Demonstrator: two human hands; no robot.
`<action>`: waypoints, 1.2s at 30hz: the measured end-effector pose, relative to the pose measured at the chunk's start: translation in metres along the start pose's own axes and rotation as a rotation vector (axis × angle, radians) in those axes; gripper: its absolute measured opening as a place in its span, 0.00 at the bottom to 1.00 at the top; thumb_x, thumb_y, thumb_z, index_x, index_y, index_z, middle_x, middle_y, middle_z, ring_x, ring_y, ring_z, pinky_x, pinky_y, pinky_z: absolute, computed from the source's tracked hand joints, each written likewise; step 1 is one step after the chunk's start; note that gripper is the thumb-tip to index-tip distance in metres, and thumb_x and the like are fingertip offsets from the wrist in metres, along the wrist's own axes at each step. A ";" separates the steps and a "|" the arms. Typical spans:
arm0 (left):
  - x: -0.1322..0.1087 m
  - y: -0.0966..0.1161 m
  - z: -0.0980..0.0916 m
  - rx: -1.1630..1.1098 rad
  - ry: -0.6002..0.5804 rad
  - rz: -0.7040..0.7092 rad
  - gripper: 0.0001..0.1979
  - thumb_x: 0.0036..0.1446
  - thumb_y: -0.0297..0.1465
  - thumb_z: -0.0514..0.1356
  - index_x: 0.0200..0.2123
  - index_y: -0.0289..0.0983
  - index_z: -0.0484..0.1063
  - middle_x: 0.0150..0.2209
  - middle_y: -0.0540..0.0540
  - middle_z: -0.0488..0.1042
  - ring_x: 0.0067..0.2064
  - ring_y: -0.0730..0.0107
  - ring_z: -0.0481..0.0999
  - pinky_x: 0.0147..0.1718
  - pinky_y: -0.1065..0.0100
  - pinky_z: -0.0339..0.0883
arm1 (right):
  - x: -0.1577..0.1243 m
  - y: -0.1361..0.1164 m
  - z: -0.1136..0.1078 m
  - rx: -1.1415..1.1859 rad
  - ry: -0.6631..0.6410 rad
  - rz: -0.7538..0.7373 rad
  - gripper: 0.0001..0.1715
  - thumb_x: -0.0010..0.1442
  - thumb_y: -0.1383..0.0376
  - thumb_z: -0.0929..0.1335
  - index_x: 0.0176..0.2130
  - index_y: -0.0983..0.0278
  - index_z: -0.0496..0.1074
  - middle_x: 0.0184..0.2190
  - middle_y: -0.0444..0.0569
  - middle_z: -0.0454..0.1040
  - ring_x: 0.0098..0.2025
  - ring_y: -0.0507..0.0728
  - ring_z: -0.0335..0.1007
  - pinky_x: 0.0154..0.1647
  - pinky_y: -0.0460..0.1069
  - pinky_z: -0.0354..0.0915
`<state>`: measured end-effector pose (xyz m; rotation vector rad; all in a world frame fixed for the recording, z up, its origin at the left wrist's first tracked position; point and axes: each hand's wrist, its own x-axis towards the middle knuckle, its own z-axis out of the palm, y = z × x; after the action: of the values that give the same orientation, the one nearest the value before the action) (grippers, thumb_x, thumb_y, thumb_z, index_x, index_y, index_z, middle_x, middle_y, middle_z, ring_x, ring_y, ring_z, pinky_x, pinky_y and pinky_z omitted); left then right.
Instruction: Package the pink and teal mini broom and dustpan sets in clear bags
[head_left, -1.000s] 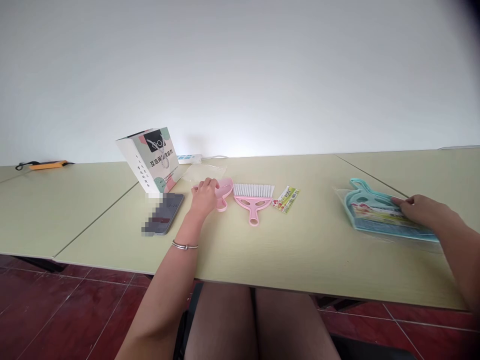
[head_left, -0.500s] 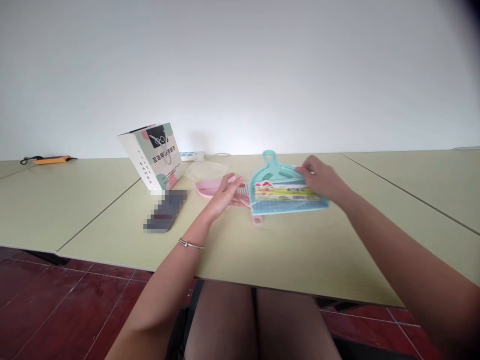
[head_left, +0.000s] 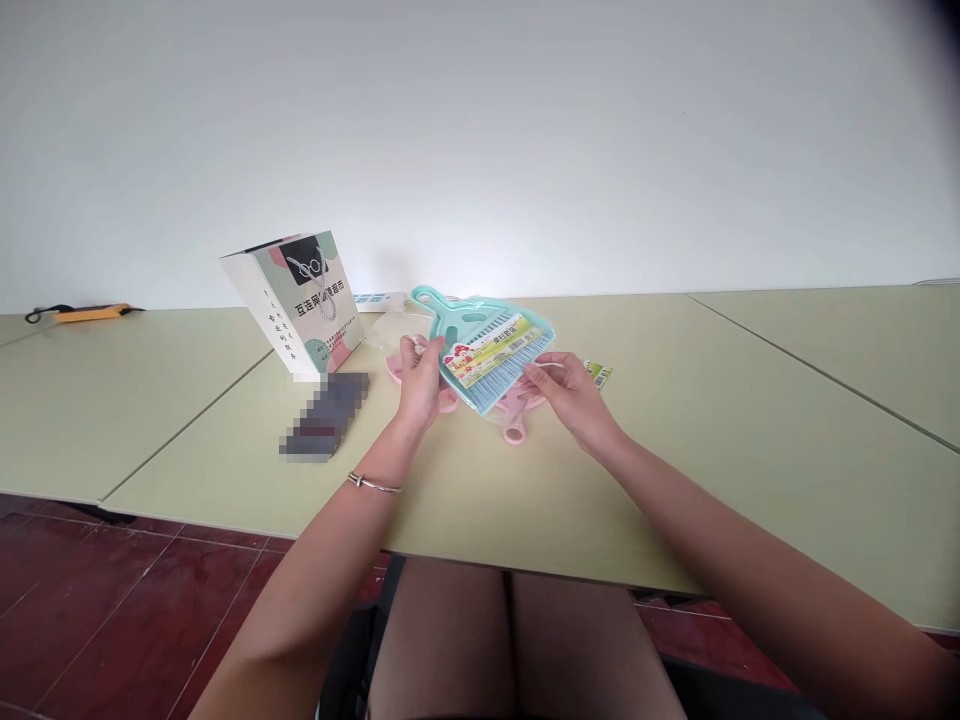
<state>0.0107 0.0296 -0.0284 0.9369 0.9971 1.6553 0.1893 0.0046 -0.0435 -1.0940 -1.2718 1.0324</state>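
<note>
Between my hands, tilted above the table, is a teal dustpan (head_left: 465, 322) with a blue-bristled brush (head_left: 491, 378) and a printed paper label across it. It looks wrapped in clear plastic. My left hand (head_left: 420, 382) is closed on the dustpan's left edge. At the lower right side, my right hand (head_left: 571, 395) pinches the edge or its plastic wrap. Underneath lies a pink dustpan (head_left: 517, 400), mostly hidden, its ring-shaped handle end toward me. More pink plastic shows beside my left hand.
A printed paper bag (head_left: 307, 300) stands at the left, with a blurred dark flat object (head_left: 326, 418) in front. Behind are clear plastic wrapping (head_left: 386, 332) and a white box or strip (head_left: 381, 301). An orange item (head_left: 91, 313) with a black strap lies far left. The table's front edge is near my lap.
The teal dustpan has moved left and turned, its handle now toward the upper left. My left hand has left the pink set and taken hold of it. My right hand has shifted left and lower.
</note>
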 end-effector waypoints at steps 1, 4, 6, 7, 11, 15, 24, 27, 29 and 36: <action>-0.002 0.001 0.000 0.013 -0.050 0.009 0.16 0.50 0.41 0.62 0.32 0.41 0.57 0.26 0.56 0.67 0.29 0.75 0.73 0.30 0.72 0.69 | -0.001 0.001 0.002 0.175 -0.017 0.104 0.10 0.54 0.61 0.69 0.36 0.60 0.64 0.31 0.44 0.75 0.36 0.54 0.72 0.40 0.51 0.69; -0.007 0.007 -0.002 0.110 -0.298 0.001 0.19 0.50 0.47 0.60 0.27 0.38 0.60 0.26 0.52 0.68 0.29 0.73 0.73 0.31 0.69 0.69 | 0.001 0.001 0.003 0.526 -0.008 0.278 0.05 0.54 0.70 0.67 0.32 0.61 0.67 0.31 0.44 0.76 0.33 0.51 0.73 0.36 0.46 0.71; -0.003 0.011 -0.005 0.195 -0.370 0.063 0.19 0.50 0.47 0.60 0.24 0.37 0.62 0.28 0.50 0.70 0.34 0.71 0.74 0.35 0.69 0.68 | 0.003 0.000 -0.001 0.591 0.026 0.331 0.08 0.52 0.75 0.65 0.32 0.62 0.68 0.30 0.43 0.76 0.30 0.49 0.73 0.32 0.44 0.71; 0.002 0.014 -0.009 0.218 -0.331 0.118 0.19 0.50 0.46 0.60 0.23 0.36 0.63 0.30 0.49 0.72 0.37 0.70 0.74 0.38 0.69 0.68 | 0.004 0.000 -0.004 0.591 0.044 0.350 0.11 0.51 0.76 0.64 0.32 0.62 0.68 0.29 0.42 0.76 0.29 0.49 0.73 0.31 0.44 0.71; 0.038 0.025 -0.038 0.164 0.226 0.278 0.18 0.55 0.48 0.53 0.29 0.37 0.65 0.42 0.44 0.73 0.48 0.67 0.73 0.42 0.68 0.67 | 0.011 0.002 -0.015 0.503 0.087 0.416 0.15 0.47 0.79 0.62 0.31 0.62 0.69 0.25 0.43 0.75 0.26 0.51 0.73 0.29 0.47 0.72; 0.058 0.031 -0.066 0.514 0.625 0.188 0.27 0.50 0.39 0.62 0.51 0.35 0.60 0.60 0.31 0.56 0.62 0.50 0.58 0.54 0.54 0.59 | 0.019 0.008 -0.023 0.499 0.210 0.452 0.17 0.45 0.81 0.60 0.29 0.61 0.66 0.23 0.42 0.74 0.26 0.52 0.73 0.29 0.48 0.73; 0.002 0.012 -0.008 0.269 -0.354 -0.085 0.29 0.51 0.40 0.62 0.55 0.44 0.58 0.55 0.40 0.65 0.55 0.57 0.69 0.52 0.51 0.65 | 0.022 0.012 -0.027 0.528 0.185 0.523 0.15 0.54 0.78 0.59 0.34 0.60 0.66 0.26 0.45 0.75 0.29 0.55 0.75 0.29 0.52 0.74; -0.004 0.008 0.000 0.014 -0.565 -0.212 0.28 0.47 0.35 0.66 0.52 0.46 0.62 0.51 0.46 0.70 0.47 0.63 0.75 0.48 0.52 0.70 | 0.015 0.001 -0.018 0.535 0.067 0.615 0.10 0.61 0.69 0.59 0.35 0.61 0.67 0.27 0.48 0.76 0.28 0.56 0.75 0.28 0.53 0.73; -0.005 0.007 0.000 -0.053 -0.563 -0.211 0.28 0.46 0.34 0.67 0.51 0.46 0.64 0.50 0.47 0.71 0.45 0.64 0.76 0.46 0.54 0.71 | 0.013 -0.003 -0.016 0.549 0.011 0.641 0.14 0.64 0.60 0.57 0.35 0.62 0.68 0.26 0.50 0.76 0.28 0.57 0.75 0.27 0.53 0.73; -0.005 0.013 -0.005 -0.033 -0.531 -0.111 0.30 0.43 0.38 0.69 0.51 0.43 0.64 0.47 0.46 0.74 0.44 0.62 0.77 0.40 0.59 0.74 | 0.031 0.013 -0.047 0.086 0.331 0.310 0.24 0.51 0.63 0.71 0.47 0.61 0.62 0.46 0.55 0.70 0.44 0.60 0.72 0.37 0.53 0.72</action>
<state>0.0031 0.0209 -0.0193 1.1932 0.6423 1.2300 0.2376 0.0350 -0.0498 -1.3586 -0.8026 1.0693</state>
